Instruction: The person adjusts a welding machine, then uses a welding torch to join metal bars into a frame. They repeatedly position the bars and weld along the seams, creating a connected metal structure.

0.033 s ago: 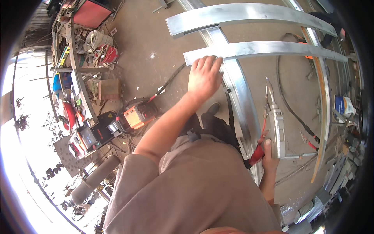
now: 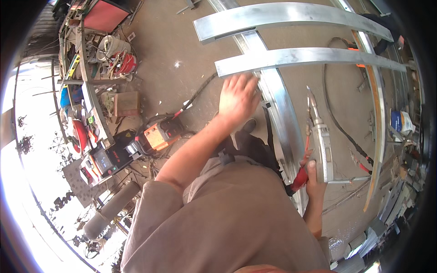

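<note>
My left hand (image 2: 237, 99) is just below the near end of a short galvanized metal tube (image 2: 282, 58), back of the hand up. Its fingers look a little apart and slightly blurred, with nothing visible in them; the palm is hidden. My right hand (image 2: 314, 179) grips a silver handheld welding gun (image 2: 324, 148), thumb along its side and slim nozzle pointing away from me. A red-sleeved cable runs beside the gun's grip. The short tube lies across a long metal rail (image 2: 284, 116). A second, wider metal tube (image 2: 291, 16) lies farther off across the same rail.
Another long rail (image 2: 378, 104) runs on the right, with a black hose (image 2: 334, 107) on the floor before it. On the left are an orange-and-black machine (image 2: 159, 135), a cluttered rack (image 2: 93, 104) and a white bucket (image 2: 111, 48). Part of another person (image 2: 386, 34) shows at far right.
My left hand has come off the end of the short tube and moved slightly toward me. The welding gun in my right hand has shifted only a little.
</note>
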Demonstrator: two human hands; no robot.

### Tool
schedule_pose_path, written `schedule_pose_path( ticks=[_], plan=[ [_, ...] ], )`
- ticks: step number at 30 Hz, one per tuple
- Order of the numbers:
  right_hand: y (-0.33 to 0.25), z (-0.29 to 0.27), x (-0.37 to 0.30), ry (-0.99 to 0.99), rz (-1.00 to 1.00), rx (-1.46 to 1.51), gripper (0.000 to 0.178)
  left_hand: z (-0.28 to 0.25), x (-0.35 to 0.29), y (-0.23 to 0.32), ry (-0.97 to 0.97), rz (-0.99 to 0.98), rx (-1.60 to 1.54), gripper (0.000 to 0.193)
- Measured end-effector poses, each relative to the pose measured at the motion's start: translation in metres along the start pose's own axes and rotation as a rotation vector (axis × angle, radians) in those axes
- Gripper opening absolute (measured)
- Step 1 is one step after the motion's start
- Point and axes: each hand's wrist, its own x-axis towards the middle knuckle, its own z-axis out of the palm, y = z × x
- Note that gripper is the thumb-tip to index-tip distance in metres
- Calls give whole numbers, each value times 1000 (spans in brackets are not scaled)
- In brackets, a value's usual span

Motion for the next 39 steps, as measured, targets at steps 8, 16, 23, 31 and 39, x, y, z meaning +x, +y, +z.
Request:
schedule_pose_path(
  ticks=[8,16,23,31,39],
  plan=[
    [-71,96,29,-212,32,-189,37,-59,-65,-11,-649,-609,-1139,39],
    [-103,173,42,-259,54,-221,58,-40,-54,-106,-200,-977,-1277,24],
    [-107,193,40,-245,102,-249,59,-22,-24,-143,-106,-957,-1323,28],
    [-122,201,45,-283,128,-254,64,-27,-18,-142,-88,-965,-1325,23],
    [-120,207,50,-293,120,-282,67,-13,-22,-136,-25,-644,-1367,24]
  ],
)
